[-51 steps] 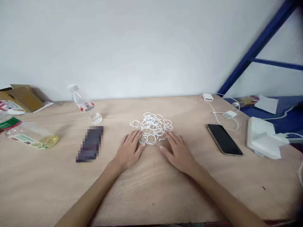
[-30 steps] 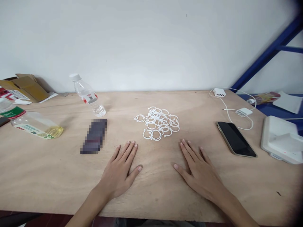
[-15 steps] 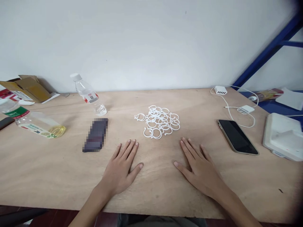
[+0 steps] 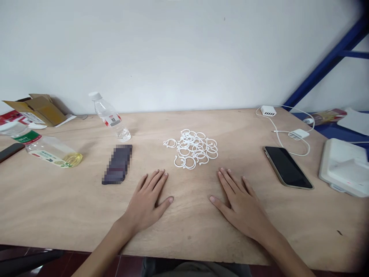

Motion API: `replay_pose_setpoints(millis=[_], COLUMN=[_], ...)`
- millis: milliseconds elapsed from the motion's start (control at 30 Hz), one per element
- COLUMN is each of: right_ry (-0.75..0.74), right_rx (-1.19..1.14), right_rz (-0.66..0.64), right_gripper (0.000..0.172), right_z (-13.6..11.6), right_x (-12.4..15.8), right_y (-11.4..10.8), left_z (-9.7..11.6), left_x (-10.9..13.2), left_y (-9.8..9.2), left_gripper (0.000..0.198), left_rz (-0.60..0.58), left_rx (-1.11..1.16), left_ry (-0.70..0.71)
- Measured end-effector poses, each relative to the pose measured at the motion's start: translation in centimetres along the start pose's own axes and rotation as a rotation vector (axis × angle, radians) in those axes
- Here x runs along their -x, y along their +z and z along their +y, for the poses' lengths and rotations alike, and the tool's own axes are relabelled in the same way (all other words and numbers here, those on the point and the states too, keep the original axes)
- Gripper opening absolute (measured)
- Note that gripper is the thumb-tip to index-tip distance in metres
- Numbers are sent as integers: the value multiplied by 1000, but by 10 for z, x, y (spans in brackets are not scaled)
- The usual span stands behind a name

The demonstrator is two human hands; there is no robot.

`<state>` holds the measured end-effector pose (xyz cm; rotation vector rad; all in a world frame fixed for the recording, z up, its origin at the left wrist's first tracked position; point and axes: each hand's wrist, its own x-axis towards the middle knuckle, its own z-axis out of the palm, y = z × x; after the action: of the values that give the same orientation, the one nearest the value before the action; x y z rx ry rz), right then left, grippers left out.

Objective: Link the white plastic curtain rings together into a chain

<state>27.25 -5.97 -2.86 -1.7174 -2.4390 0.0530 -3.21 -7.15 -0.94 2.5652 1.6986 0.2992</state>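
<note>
My left hand [image 4: 148,202] lies flat on the wooden table [image 4: 188,215], palm down, its fingers stretched out and the thumb spread inward. My right hand [image 4: 240,204] rests the same way on the other side, also holding nothing. Just beyond the fingertips, between the two hands, is a loose heap of white plastic rings [image 4: 196,148] with small clip-like ends. A couple of rings [image 4: 170,143] lie slightly apart at the heap's left. Neither hand touches the rings.
Left of my hands are a pixelated dark object [image 4: 117,164], a clear water bottle [image 4: 113,119], a bottle with yellow liquid [image 4: 49,150] and an opened cardboard box [image 4: 43,109]. On the right lie a phone [image 4: 287,167], a charging hub [image 4: 268,111] with white cables and a white device [image 4: 344,167].
The view has shifted slightly, so everything appears a little displaced. Both hands stay flat on the table, and the rings have not moved.
</note>
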Motion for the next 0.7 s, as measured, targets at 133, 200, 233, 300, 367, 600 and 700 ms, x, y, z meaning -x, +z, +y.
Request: replay_pose_setpoints(millis=[133,200,233,300,367,600,700], right_ry=[1,2,2,9,21,-133,-183], right_rx=[-7,-10,-12,-16,-15,-112,-132], right_rz=[8,8,6,0,11,170,258], right_gripper=[76,76,75,75,72,51,42], right_z=[0,0,1,0,-2,-36,-50], right_x=[-1,-1,-1,0,-1,-42,-78], right_y=[0,-1,-2,-3,-4,-5,0], left_z=[2,2,2,-1,-5,-14,-15], left_x=[-37,-62,-73,-92,-102,-105,-104], left_y=[1,4,5,8,10,14,14], left_gripper=[51,45,39,24,17,13,15], left_rz=[113,113,101,81,66,144,171], left_rx=[136,174,184,225,281,404,478], left_ry=[-99,-87,-58,25,94,140,91])
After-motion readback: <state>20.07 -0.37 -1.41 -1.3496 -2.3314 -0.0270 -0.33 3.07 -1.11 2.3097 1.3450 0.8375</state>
